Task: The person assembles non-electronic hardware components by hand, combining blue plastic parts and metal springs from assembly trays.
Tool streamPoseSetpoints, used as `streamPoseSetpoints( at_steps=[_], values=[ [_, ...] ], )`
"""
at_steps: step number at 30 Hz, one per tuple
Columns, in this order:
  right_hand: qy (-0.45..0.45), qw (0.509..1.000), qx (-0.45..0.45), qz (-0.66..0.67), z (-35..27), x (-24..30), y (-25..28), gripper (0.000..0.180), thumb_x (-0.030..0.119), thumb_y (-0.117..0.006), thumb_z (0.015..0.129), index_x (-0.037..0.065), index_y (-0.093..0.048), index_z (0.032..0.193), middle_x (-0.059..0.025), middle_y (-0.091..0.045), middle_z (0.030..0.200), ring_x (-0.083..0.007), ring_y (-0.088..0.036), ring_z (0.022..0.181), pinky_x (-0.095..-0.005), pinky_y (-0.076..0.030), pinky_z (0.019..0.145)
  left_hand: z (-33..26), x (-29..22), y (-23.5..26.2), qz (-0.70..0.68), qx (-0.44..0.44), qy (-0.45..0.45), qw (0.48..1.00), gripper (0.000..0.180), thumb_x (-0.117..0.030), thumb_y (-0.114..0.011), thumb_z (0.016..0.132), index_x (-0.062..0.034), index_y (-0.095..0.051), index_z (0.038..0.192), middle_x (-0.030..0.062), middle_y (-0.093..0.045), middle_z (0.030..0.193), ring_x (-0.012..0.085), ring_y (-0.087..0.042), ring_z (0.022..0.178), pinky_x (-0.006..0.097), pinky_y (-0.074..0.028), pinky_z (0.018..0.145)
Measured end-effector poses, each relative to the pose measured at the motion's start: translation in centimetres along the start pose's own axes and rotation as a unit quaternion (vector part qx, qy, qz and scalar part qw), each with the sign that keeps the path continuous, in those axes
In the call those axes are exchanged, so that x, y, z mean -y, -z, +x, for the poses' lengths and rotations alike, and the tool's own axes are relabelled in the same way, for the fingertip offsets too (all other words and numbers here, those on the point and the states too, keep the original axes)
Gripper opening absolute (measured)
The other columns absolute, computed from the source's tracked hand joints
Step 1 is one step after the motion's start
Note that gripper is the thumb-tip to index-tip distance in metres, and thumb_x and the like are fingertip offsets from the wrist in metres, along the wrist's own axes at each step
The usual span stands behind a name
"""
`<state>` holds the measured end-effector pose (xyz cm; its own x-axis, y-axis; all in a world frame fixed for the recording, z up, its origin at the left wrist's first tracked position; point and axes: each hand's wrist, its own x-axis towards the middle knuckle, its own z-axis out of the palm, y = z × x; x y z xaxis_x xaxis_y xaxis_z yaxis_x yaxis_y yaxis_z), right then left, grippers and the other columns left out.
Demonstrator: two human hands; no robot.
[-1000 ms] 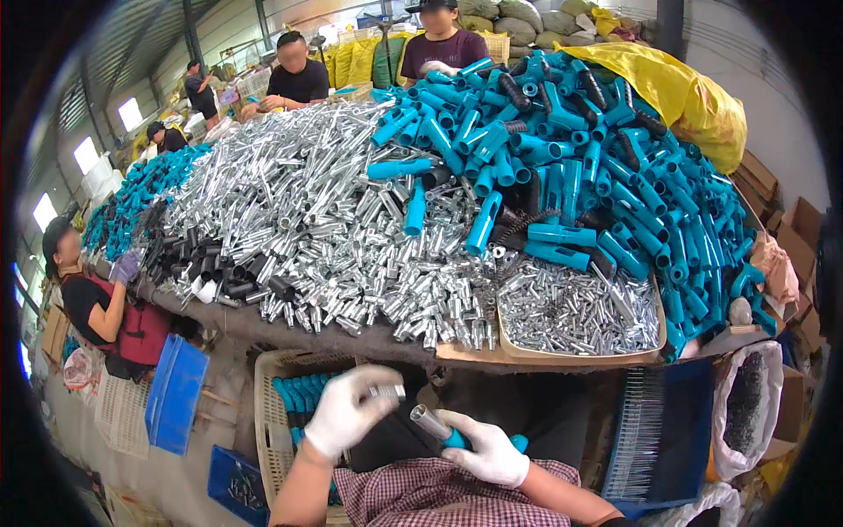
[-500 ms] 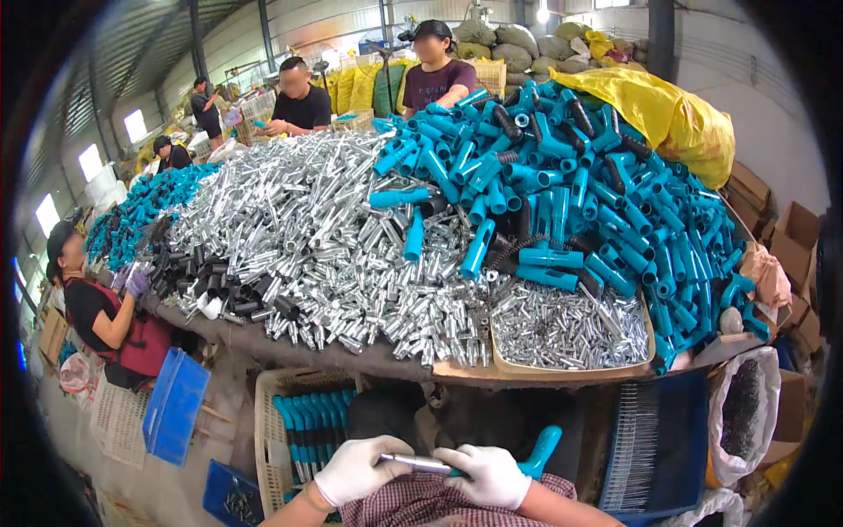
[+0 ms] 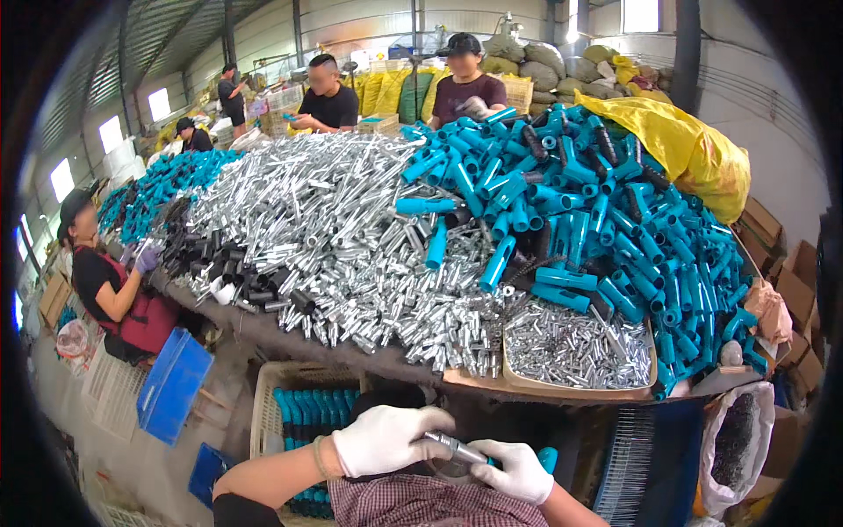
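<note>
Both my hands wear white gloves, low in the middle over a checked cloth. My left hand (image 3: pixel 391 442) curls closed around the far end of a silvery metal tube (image 3: pixel 461 451). My right hand (image 3: pixel 518 476) grips the other end, where a teal handle (image 3: pixel 548 458) pokes out past the fingers. The tube slants down to the right between the hands, and its joint with the handle is mostly hidden by my right glove. Beyond lie a heap of silvery metal parts (image 3: pixel 299 206) and a shallow tray (image 3: pixel 507 376) of small metal pins.
Teal handles (image 3: pixel 606 228) are piled at the right under a yellow sack (image 3: pixel 676 145). A crate (image 3: pixel 263 413) of teal-and-black handles stands below the table edge. Blue bins (image 3: pixel 176 386) and an open white sack (image 3: pixel 764 430) flank me. Several co-workers (image 3: pixel 325 97) are around the table.
The view has shifted, so the table sits lower and further right. My left hand has turned over the tube, its forearm now reaching in from the left. The tube tilts down to the right.
</note>
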<state>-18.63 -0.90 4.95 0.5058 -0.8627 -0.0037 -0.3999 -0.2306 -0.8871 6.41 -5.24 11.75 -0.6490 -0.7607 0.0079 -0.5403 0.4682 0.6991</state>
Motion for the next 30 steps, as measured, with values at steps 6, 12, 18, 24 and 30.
streamPoseSetpoints(
  at_steps=[6,12,18,24,30],
  values=[
    [0.015,0.999,0.018,0.024,-0.2,-0.8,-0.1,0.054,0.052,-0.06,0.09,0.004,-0.067,0.114,-0.0159,-0.07,0.091,-0.0302,-0.07,0.085,-0.036,-0.054,0.077,-1.0,0.5,-2.0,0.067,-0.081,-0.27,0.957,0.033,-0.013,-0.068,0.078,-0.0151,-0.067,0.111,0.01,-0.06,0.112,0.0288,-0.059,0.103,0.037,-0.05,0.087],
    [0.038,0.998,-0.018,-0.05,0.2,-0.6,-1.1,0.049,0.048,-0.067,0.086,0.004,-0.068,0.108,-0.018,-0.069,0.089,-0.0329,-0.07,0.081,-0.0361,-0.055,0.073,-2.6,0.9,-3.2,-0.069,-0.016,0.058,0.996,0.033,-0.025,-0.07,0.087,-0.0069,-0.064,0.114,0.0146,-0.067,0.105,0.0331,-0.066,0.096,0.038,-0.053,0.08],
    [0.037,0.998,0.036,-0.022,0.0,0.1,-1.3,0.04,0.039,-0.069,0.084,0.006,-0.069,0.106,-0.0172,-0.069,0.087,-0.0341,-0.069,0.078,-0.0373,-0.055,0.07,-3.9,1.7,-4.1,0.103,-0.113,-0.277,0.949,0.038,-0.026,-0.072,0.083,-0.0069,-0.064,0.116,0.0116,-0.064,0.114,0.0346,-0.063,0.101,0.039,-0.053,0.083],
    [0.145,0.983,-0.047,-0.104,1.4,-0.8,-2.0,0.039,0.038,-0.071,0.083,0.006,-0.067,0.106,-0.0097,-0.065,0.074,-0.0257,-0.064,0.061,-0.0349,-0.05,0.058,-3.9,1.5,-3.6,-0.022,-0.127,-0.022,0.991,0.031,-0.024,-0.073,0.08,-0.0072,-0.067,0.106,0.0126,-0.067,0.092,0.0291,-0.068,0.085,0.038,-0.054,0.069],
    [-0.009,0.887,0.302,0.35,2.1,-1.3,-0.3,0.057,0.053,-0.06,0.093,-0.003,-0.064,0.104,-0.0009,-0.057,0.07,-0.0099,-0.052,0.063,-0.0291,-0.045,0.058,-2.1,0.9,0.0,0.06,-0.02,-0.321,0.945,0.028,-0.02,-0.065,0.073,-0.0108,-0.07,0.099,0.009,-0.065,0.088,0.0275,-0.064,0.075,0.036,-0.052,0.064]
  ],
)
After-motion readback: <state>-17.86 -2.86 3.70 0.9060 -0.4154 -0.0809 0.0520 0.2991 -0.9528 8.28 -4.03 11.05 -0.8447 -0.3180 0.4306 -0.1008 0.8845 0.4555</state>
